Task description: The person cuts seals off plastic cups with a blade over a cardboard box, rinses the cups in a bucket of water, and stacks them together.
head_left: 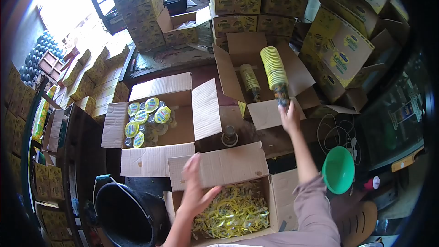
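My right hand [291, 116] is closed round the dark lower end of a tall stack of yellow-rimmed cups [274, 71], tilted over an open carton [247, 45]. A second stack of cups [249, 80] lies inside that carton. My left hand [195, 187], slightly blurred, has its fingers apart and holds nothing. It is above the left side of an open box [275, 201] filled with yellow plastic strips [233, 212]. At the left, another open carton [157, 158] contains several sealed cups with yellow-green lids [150, 116].
A black bucket [125, 215] stands at the lower left and a green bowl [338, 170] at the right. A small round dark object [229, 136] sits between the cartons. Printed lemon boxes [235, 2] are stacked behind. A white cable [329, 130] lies near the bowl.
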`<state>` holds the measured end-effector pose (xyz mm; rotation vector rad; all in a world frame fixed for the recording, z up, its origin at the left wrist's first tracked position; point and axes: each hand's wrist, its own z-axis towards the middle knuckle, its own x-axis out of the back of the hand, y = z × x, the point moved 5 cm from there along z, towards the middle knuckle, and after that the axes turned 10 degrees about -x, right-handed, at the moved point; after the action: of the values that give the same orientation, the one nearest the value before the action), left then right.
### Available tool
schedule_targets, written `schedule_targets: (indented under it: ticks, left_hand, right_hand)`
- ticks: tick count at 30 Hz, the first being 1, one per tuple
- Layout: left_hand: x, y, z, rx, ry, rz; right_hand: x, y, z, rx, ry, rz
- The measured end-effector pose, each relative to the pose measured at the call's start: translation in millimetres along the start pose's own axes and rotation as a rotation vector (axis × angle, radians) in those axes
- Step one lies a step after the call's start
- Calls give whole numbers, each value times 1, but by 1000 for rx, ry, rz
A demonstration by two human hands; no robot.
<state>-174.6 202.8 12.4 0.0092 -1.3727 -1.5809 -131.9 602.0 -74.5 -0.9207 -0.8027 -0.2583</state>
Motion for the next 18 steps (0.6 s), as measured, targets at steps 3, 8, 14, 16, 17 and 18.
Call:
schedule_targets:
  ticks: [3,8,14,16,17,18]
  left_hand:
    - [69,-15,-64,51,434,308]
    - [142,-41,-163,363,655,738]
    - [147,-52,-196,644,578,567]
    - [153,-66,-222,617,573,634]
    - [156,-62,-215,620,579,624]
    - [159,-58,-218,639,575,635]
  right_hand:
    - [-42,30,71,-140,-108,-338]
    - [-124,51,128,-213,-306,-559]
    - [-161,63,130,-371,-543,-860]
    - [-152,52,129,-290,-343,-794]
    - [-138,32,128,-219,-200,-696]
    - [-133,21,136,-91,-52,-443]
